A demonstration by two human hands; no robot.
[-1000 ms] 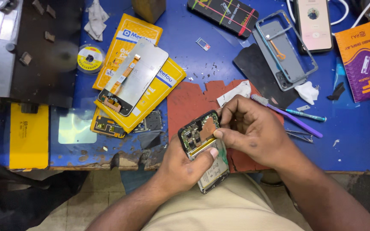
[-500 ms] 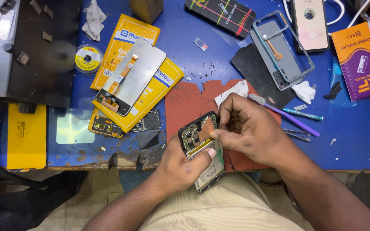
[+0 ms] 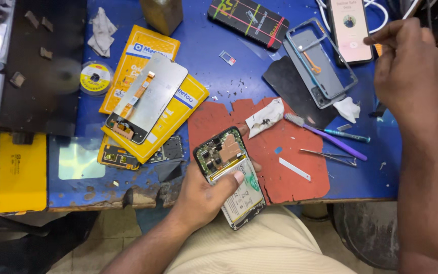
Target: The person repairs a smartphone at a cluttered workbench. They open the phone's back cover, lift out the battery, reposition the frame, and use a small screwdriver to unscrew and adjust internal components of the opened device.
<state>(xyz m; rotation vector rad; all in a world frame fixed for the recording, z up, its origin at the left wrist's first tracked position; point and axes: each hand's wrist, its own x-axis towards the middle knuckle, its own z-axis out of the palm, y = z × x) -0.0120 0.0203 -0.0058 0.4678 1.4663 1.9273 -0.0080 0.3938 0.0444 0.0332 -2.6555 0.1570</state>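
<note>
Opened phone held at the near edge while the other hand reaches to the far right corner.

The left hand (image 3: 206,195) grips the opened phone (image 3: 229,175) from below, thumb across its battery, over the near edge of the table (image 3: 219,76) by the red mat (image 3: 280,167). The right hand (image 3: 406,66) is up at the far right corner with fingers pinched; what it holds I cannot tell. The step looks like fetching a tool; the next move would call for steady, fine work on the exposed board. Tweezers (image 3: 330,156) and a brush (image 3: 325,136) lie on the mat's right side.
</note>
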